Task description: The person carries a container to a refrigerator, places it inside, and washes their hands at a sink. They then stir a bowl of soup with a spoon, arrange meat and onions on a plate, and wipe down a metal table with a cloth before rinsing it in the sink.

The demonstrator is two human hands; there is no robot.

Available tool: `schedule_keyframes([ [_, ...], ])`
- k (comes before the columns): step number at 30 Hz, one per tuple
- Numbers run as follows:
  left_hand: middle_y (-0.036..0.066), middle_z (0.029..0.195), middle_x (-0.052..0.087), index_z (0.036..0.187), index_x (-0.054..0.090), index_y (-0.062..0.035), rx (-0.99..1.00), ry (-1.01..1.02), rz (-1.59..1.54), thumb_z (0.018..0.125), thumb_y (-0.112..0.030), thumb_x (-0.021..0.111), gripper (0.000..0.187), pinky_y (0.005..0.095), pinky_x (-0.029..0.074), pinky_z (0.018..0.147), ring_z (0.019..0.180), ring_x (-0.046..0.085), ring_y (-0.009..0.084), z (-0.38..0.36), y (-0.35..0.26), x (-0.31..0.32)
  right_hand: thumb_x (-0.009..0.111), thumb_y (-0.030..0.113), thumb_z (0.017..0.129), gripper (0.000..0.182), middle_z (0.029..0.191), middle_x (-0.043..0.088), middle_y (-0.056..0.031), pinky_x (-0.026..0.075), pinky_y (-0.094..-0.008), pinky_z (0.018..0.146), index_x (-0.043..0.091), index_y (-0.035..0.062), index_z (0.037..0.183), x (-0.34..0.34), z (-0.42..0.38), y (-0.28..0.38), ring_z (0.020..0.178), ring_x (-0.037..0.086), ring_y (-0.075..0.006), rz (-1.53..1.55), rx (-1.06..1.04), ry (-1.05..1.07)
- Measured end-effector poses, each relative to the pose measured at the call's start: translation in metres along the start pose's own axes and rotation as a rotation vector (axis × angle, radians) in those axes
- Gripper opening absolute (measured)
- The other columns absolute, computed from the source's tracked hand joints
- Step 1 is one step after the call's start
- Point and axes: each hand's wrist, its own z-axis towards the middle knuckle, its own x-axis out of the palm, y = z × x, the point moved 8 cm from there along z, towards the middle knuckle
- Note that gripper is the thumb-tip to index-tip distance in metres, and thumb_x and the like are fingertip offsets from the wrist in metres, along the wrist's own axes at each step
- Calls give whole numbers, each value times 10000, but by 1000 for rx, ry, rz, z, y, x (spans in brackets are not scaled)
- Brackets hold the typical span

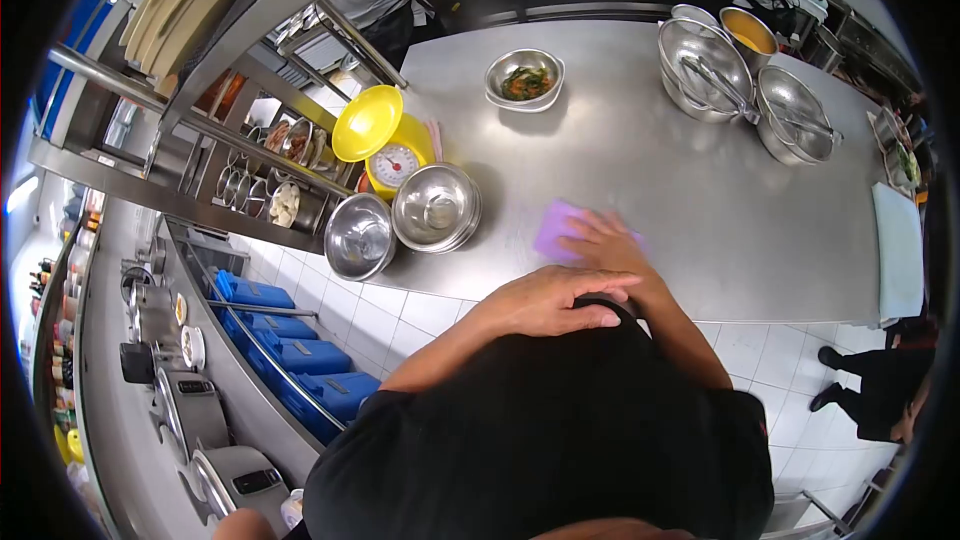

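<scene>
My right hand lies flat with spread fingers on a purple cloth on the steel table. The hand and the cloth are slightly blurred. Just in front of my black shirt, my left hand has its fingers stretched to the right and its thumb apart, with nothing seen in it. It is near my right wrist. To the left on the table stand a steel bowl, a stack of steel bowls and a yellow scale.
A bowl of food stands toward the table's far side. Steel bowls with utensils are at the far right, near a light cloth. People stand beyond the table and at the right. Blue bins are at the lower left.
</scene>
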Motion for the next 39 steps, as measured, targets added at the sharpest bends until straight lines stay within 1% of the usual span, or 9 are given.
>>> schedule_keyframes([
  [9,60,1228,663,1437,475,-152,-39,-130,107,945,-360,625,555,350,489,921,1107,631,238,-3,-8,-47,456,133,949,410,1343,576,-169,398,-467,1056,552,98,1346,-108,-260,-170,1260,514,-373,-502,671,-513],
  [10,84,1212,668,1420,491,-116,57,-228,125,937,-351,633,555,358,486,932,1111,632,244,-12,-24,-71,482,108,933,409,1314,587,-192,451,-441,1001,564,67,1332,-117,-336,-239,1197,558,-387,144,869,-823],
  [11,107,1195,674,1404,507,-81,154,-323,138,929,-342,641,558,366,482,944,1115,632,251,-25,-39,-94,496,102,935,408,1276,606,-203,457,-414,984,566,65,1335,-146,-341,-234,1165,583,-358,-360,998,-632],
  [15,141,1085,708,1306,575,30,499,-635,80,857,-233,711,538,360,488,933,1020,667,264,-79,-103,-148,519,250,997,450,1341,556,-244,426,-411,1014,480,142,1432,-216,-356,-230,1224,551,-364,-169,1106,-885],
  [16,177,983,721,1221,620,73,613,-715,115,851,-194,696,462,377,507,898,951,688,293,-93,-124,-156,529,349,996,497,1411,497,-227,412,-402,1038,453,183,1458,-228,-346,-230,1282,504,-375,-417,954,-813],
  [20,210,857,703,1140,649,36,1065,-830,408,896,-224,645,357,423,539,798,844,694,329,-139,-194,-172,391,668,943,678,1510,387,-191,307,-564,1101,403,263,1487,-209,-365,-277,1381,352,-429,-667,1509,-426],
  [24,188,860,692,1137,626,12,1279,-1183,691,949,-274,595,344,446,533,816,878,674,326,-175,-237,-177,293,656,974,648,1559,317,-159,270,-608,1089,317,311,1521,-146,-364,-284,1421,316,-358,-666,1746,-194],
  [33,86,1021,686,1225,625,2,962,-1516,629,967,-137,590,295,273,480,845,914,615,126,-181,-216,-267,356,622,972,640,1495,424,-166,300,-577,1099,403,246,1488,-152,-355,-263,1380,389,-339,-701,1595,-352],
  [39,78,909,710,968,736,-87,506,-1644,1273,978,-183,530,227,374,451,813,847,634,260,-147,-183,-282,434,614,946,653,1481,441,-171,282,-559,1118,433,228,1472,-156,-346,-253,1375,397,-340,-692,1576,-405],
])
